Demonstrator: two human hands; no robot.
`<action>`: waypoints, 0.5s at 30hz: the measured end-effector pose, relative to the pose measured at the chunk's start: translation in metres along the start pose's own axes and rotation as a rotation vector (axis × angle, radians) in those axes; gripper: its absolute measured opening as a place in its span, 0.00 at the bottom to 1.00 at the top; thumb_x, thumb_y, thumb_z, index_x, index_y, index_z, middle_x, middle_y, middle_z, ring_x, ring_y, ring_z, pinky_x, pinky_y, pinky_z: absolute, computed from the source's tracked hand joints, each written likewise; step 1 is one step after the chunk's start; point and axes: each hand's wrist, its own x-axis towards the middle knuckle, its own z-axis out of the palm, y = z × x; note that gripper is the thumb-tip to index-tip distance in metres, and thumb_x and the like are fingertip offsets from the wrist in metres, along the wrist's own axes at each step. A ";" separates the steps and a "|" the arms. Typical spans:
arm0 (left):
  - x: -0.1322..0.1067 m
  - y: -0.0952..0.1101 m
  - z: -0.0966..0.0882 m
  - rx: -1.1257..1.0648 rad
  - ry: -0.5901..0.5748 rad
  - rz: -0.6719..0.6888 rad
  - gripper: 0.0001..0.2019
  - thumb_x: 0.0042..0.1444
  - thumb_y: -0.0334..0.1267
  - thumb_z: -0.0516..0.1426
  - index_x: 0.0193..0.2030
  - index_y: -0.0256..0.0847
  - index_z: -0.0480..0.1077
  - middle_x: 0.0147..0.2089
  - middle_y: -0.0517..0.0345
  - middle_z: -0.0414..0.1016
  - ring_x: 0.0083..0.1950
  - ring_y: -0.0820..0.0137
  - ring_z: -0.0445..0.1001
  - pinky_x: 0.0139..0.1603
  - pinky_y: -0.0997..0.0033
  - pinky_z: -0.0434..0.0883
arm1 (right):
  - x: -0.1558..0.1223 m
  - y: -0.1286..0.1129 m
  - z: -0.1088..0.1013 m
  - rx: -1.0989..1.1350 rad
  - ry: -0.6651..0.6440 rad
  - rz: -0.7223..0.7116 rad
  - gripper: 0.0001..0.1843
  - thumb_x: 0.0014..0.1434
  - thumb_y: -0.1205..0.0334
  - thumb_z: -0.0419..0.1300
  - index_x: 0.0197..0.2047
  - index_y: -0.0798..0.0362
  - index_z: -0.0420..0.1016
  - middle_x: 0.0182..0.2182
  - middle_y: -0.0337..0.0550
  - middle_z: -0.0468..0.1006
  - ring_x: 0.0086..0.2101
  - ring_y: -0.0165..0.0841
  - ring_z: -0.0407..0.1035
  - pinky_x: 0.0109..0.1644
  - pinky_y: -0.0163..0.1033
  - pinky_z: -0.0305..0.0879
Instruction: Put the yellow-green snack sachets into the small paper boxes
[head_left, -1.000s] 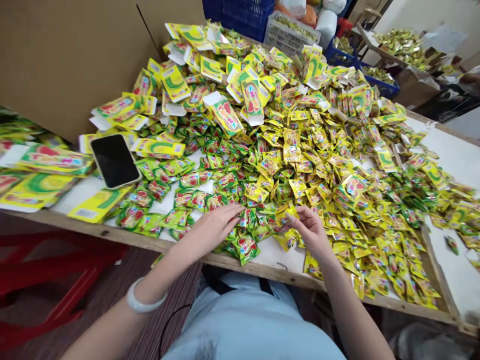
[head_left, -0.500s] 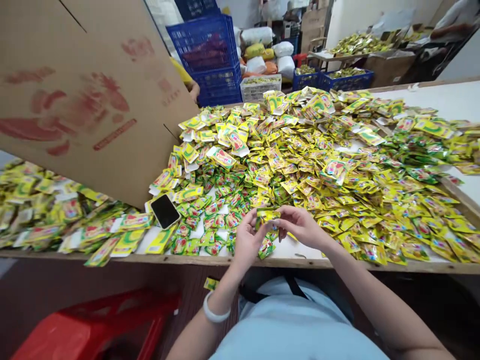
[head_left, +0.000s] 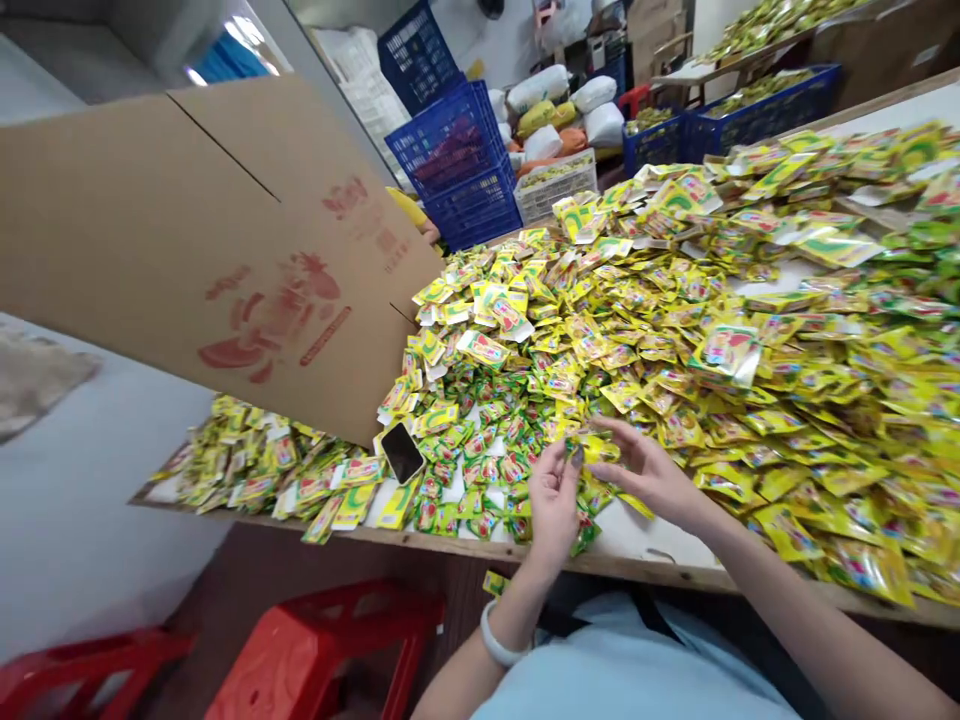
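Note:
A wooden-edged table (head_left: 675, 568) is heaped with several small yellow and green sachets (head_left: 675, 330). My left hand (head_left: 553, 495) and my right hand (head_left: 643, 470) meet just above the table's near edge, fingers curled around a small bunch of yellow sachets (head_left: 596, 450) held between them. A white bangle (head_left: 498, 640) circles my left wrist. More green sachets (head_left: 480, 495) lie on the table just left of my left hand.
A black phone (head_left: 402, 452) lies face up among the sachets. A large cardboard sheet (head_left: 217, 250) stands at the left. Red plastic stools (head_left: 322, 650) sit below the table. Blue crates (head_left: 457, 165), sacks and another sachet-covered table stand behind.
My hands came together off the pile and now hold a bunch of sachets between them. The camera has swung left and up, showing more floor, stools and cardboard.

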 end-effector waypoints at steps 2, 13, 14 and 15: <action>0.006 -0.005 0.002 0.003 -0.014 0.015 0.24 0.49 0.58 0.66 0.45 0.41 0.76 0.43 0.48 0.81 0.50 0.59 0.79 0.56 0.61 0.73 | 0.004 0.004 -0.003 0.049 -0.100 0.030 0.21 0.52 0.43 0.69 0.39 0.50 0.73 0.34 0.43 0.79 0.38 0.37 0.75 0.36 0.38 0.74; 0.046 -0.029 0.001 0.039 -0.007 -0.114 0.26 0.44 0.60 0.67 0.24 0.38 0.67 0.25 0.61 0.64 0.28 0.73 0.62 0.33 0.72 0.64 | 0.005 0.033 0.002 0.036 -0.052 0.088 0.18 0.62 0.45 0.62 0.46 0.49 0.70 0.30 0.41 0.77 0.29 0.36 0.74 0.32 0.39 0.75; 0.049 -0.033 0.001 0.071 0.009 -0.085 0.25 0.45 0.60 0.66 0.23 0.39 0.66 0.25 0.61 0.64 0.29 0.72 0.62 0.34 0.71 0.64 | 0.007 0.036 0.003 0.078 -0.033 0.106 0.19 0.60 0.46 0.63 0.47 0.49 0.69 0.33 0.42 0.78 0.31 0.37 0.74 0.33 0.39 0.76; 0.055 -0.035 -0.002 0.128 0.010 -0.050 0.25 0.47 0.60 0.66 0.23 0.40 0.65 0.26 0.60 0.64 0.30 0.71 0.63 0.35 0.70 0.65 | 0.009 0.037 0.004 0.101 -0.010 0.117 0.20 0.59 0.46 0.65 0.47 0.49 0.69 0.35 0.42 0.79 0.33 0.37 0.74 0.34 0.40 0.76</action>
